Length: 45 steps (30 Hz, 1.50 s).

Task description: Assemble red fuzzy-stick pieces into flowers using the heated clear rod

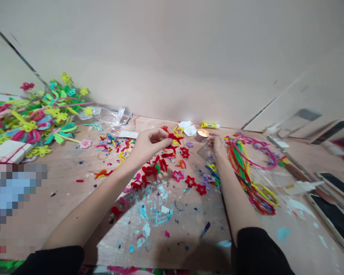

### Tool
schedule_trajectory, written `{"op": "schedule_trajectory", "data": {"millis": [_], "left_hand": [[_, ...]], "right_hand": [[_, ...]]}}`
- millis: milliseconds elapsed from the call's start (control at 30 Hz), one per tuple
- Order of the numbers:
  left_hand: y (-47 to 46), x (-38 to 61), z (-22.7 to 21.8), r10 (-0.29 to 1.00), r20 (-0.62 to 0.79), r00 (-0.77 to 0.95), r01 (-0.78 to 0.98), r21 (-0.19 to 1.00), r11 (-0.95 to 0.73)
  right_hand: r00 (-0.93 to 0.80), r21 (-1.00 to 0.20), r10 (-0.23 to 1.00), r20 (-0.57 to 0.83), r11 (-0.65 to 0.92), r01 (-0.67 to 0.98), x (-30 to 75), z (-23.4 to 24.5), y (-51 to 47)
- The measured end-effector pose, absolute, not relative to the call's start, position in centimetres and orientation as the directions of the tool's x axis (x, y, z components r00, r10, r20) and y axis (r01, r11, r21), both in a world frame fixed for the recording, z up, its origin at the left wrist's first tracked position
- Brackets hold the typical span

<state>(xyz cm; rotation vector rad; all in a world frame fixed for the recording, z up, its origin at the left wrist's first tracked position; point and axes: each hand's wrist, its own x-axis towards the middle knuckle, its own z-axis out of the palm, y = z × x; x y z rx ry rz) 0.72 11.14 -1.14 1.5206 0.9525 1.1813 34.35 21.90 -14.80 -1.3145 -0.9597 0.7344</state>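
Note:
My left hand [150,146] pinches a red pipe-cleaner shape [173,138] between its fingertips, just left of a lit tea-light candle [202,134] in a metal cup. My right hand [218,147] sits right beside the candle with its fingers bunched, and I cannot tell whether they hold anything. A clear plastic sheet [204,152] lies under those fingers. Below both hands, small red pipe-cleaner stars [190,181] and a pink one [177,175] are scattered over the paint-stained wooden tabletop [172,233].
Bundled colourful pipe cleaners [240,164] and yellow-handled scissors [263,193] lie to the right. A glue stick [210,125] and white tissue [187,128] stand behind the candle. A heap of pipe-cleaner flowers [37,114] fills the back left, against a pale wall.

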Motion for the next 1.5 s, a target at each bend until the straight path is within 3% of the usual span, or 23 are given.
{"op": "schedule_trajectory", "data": {"millis": [267, 1500], "left_hand": [[11.0, 0.7, -1.1, 0.947, 0.22, 0.235, 0.023, 0.973, -0.231], [10.9, 0.6, -0.9, 0.939, 0.243, 0.242, 0.025, 0.966, -0.256]], "right_hand": [[0.499, -0.998, 0.866, 0.045, 0.023, 0.05, 34.0, -14.7, 21.6], [0.531, -0.993, 0.847, 0.012, -0.054, 0.109, 32.8, -13.9, 20.8]]}}
